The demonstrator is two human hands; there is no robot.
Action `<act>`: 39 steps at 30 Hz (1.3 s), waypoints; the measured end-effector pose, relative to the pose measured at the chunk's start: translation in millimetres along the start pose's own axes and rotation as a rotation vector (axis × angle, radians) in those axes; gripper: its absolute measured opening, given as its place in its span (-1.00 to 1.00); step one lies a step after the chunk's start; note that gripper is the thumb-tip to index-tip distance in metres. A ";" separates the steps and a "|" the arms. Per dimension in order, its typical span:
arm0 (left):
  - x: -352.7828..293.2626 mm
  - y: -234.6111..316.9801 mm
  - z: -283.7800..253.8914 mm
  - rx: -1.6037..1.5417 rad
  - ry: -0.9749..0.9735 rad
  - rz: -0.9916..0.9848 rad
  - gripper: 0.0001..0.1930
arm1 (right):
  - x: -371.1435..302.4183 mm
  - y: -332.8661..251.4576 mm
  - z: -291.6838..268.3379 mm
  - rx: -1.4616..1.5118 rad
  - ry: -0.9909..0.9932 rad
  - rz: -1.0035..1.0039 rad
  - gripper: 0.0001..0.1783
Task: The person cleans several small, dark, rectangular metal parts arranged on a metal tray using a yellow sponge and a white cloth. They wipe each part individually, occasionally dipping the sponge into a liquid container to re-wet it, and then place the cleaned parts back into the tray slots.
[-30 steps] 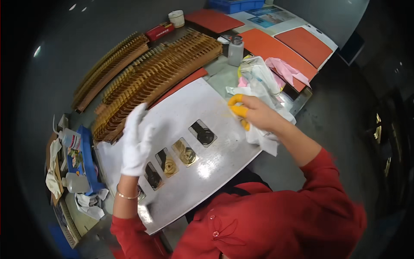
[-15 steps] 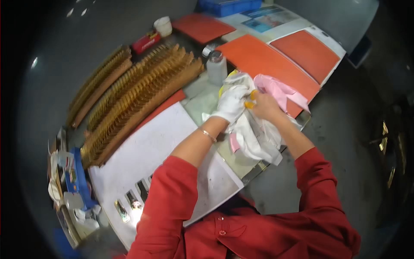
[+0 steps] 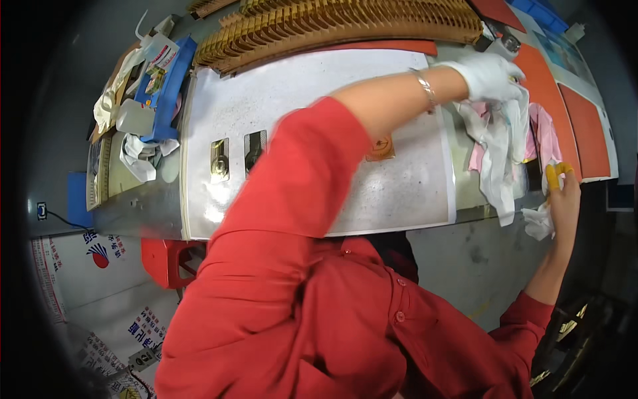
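Note:
My left hand (image 3: 488, 76), in a white glove, reaches across the table to its right side. Its slightly blurred fingers curl at the top of a long white cloth (image 3: 497, 156), which hangs toward the table's front edge. Farther right, my right hand (image 3: 565, 193) has yellow covers on its fingertips. Against its palm side is a small crumpled white cloth (image 3: 538, 223), partly hidden by the hand. Between the hands lies a pink cloth (image 3: 545, 130), just beyond the right fingertips. Several small flat plates, one a dark metallic plate (image 3: 220, 159), lie on the white sheet (image 3: 405, 193).
A long row of brown slotted racks (image 3: 345, 33) runs along the back. Beside my left hand stands a bottle (image 3: 504, 48). Orange-red sheets (image 3: 588, 130) cover the right end. At the left is a blue tray (image 3: 166, 100) with containers; a red stool (image 3: 163, 263) stands below.
My view has swung left, so more of the table's left end shows. My hands, close together at the cloths before, are now apart, the right nearer the table's front edge.

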State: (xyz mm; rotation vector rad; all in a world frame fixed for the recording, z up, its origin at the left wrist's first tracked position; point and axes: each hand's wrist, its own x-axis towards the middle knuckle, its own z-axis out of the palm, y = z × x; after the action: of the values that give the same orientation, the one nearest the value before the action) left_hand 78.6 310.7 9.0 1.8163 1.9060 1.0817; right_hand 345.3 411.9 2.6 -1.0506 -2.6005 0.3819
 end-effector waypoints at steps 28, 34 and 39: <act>-245.4 -39.3 -13.0 0.665 0.217 -0.500 -0.07 | 26.4 -252.4 168.9 -0.115 -0.521 -0.404 -0.69; -243.4 -37.9 -21.0 0.686 0.142 -0.448 -0.16 | 11.5 -246.5 162.2 -0.080 -0.545 -0.393 -0.60; -242.6 -42.4 -19.6 0.721 0.071 -0.409 -0.15 | -4.9 -241.1 155.7 -0.075 -0.498 -0.431 -0.59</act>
State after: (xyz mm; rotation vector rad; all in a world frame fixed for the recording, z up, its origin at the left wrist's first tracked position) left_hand 73.5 78.4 -74.6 1.5555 2.7890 0.3356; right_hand 139.1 220.7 -55.4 -0.4181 -3.1991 0.4889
